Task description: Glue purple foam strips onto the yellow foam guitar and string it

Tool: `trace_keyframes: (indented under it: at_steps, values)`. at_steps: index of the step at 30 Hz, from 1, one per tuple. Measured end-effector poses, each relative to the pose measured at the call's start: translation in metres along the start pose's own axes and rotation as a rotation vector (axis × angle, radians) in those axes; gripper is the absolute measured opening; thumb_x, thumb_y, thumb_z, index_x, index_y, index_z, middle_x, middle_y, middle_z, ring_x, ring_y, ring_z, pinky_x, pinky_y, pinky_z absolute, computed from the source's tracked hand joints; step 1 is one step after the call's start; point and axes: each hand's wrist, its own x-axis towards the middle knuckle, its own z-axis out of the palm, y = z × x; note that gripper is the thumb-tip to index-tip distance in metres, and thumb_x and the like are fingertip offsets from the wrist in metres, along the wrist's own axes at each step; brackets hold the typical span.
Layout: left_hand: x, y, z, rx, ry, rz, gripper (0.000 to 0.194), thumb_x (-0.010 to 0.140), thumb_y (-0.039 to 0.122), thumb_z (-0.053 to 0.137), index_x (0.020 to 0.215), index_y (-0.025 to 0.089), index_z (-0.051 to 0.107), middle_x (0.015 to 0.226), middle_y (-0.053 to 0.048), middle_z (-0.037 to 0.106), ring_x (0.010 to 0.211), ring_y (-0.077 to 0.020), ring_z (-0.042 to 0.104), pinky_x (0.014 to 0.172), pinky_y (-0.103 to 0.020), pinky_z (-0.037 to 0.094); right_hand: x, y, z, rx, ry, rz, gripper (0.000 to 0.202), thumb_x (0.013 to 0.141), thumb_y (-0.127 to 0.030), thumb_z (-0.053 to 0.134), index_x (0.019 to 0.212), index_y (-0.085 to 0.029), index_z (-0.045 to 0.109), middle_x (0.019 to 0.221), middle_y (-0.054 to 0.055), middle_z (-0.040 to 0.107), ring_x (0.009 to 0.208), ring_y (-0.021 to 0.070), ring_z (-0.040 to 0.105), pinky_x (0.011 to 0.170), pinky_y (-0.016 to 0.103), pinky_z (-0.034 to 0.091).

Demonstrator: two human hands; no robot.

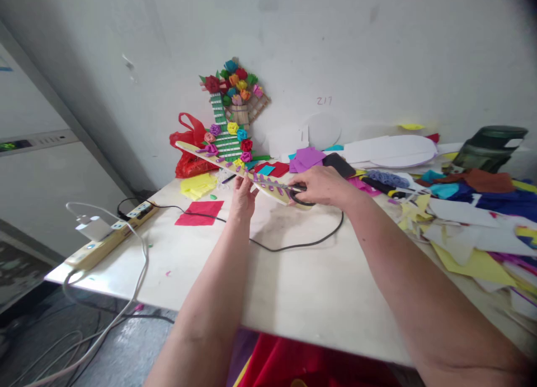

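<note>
So, a pale board [267, 190] dotted with purple bits is up off the table [289, 286], slanting down rightward — left hand [243, 199] gripping its edge, right hand [323, 187] wrapped around scissors [291, 188], blades across the board. Red paper [199, 213] lies left, flowers [241, 85] behind, scraps [461, 237] right.

White charger [94, 229] on a power strip [117, 231] — dark green container [486, 151] near the wall [377, 62].
</note>
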Motion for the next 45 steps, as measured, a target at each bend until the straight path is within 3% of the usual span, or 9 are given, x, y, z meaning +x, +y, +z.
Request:
trace_keyframes:
  at_steps: [7,24,32,45]
  values:
    - [-0.001,0.002,0.003,0.087,-0.009,0.003,0.029,0.064,0.033,0.069,0.088,0.025,0.053,0.1,0.001,0.058,0.091,-0.0129,0.056,0.074,-0.025,0.046,-0.001,-0.002,-0.001,-0.081,-0.043,-0.009,0.047,0.066,-0.058,0.052,0.101,-0.03,0.065,0.078,0.003,0.066,0.071,0.0184,0.056,0.057,0.025,0.029]
    - [0.001,0.004,0.0,0.087,-0.024,-0.083,0.038,0.064,0.044,0.067,0.095,0.027,0.056,0.1,-0.001,0.061,0.075,-0.0133,0.059,0.064,-0.024,0.049,-0.004,-0.011,-0.003,-0.192,-0.063,-0.036,0.042,0.072,-0.048,0.047,0.106,-0.027,0.062,0.086,0.006,0.067,0.078,0.02,0.056,0.062,0.027,0.029]
    - [-0.003,0.009,0.003,0.174,-0.072,-0.134,0.038,0.064,0.044,0.067,0.096,0.026,0.055,0.107,-0.002,0.06,0.079,-0.014,0.059,0.069,-0.029,0.051,-0.005,-0.012,-0.004,-0.14,-0.104,-0.027,0.046,0.068,-0.059,0.048,0.093,-0.025,0.065,0.082,0.006,0.066,0.076,0.0206,0.056,0.061,0.027,0.029]
    - [-0.003,0.012,0.0,0.154,-0.171,-0.226,0.049,0.062,0.051,0.065,0.101,0.022,0.057,0.118,-0.007,0.055,0.077,-0.0148,0.06,0.072,-0.032,0.051,-0.005,-0.012,-0.007,-0.143,-0.147,-0.002,0.043,0.069,-0.052,0.051,0.098,-0.025,0.066,0.084,0.007,0.066,0.079,0.0213,0.056,0.063,0.029,0.03]
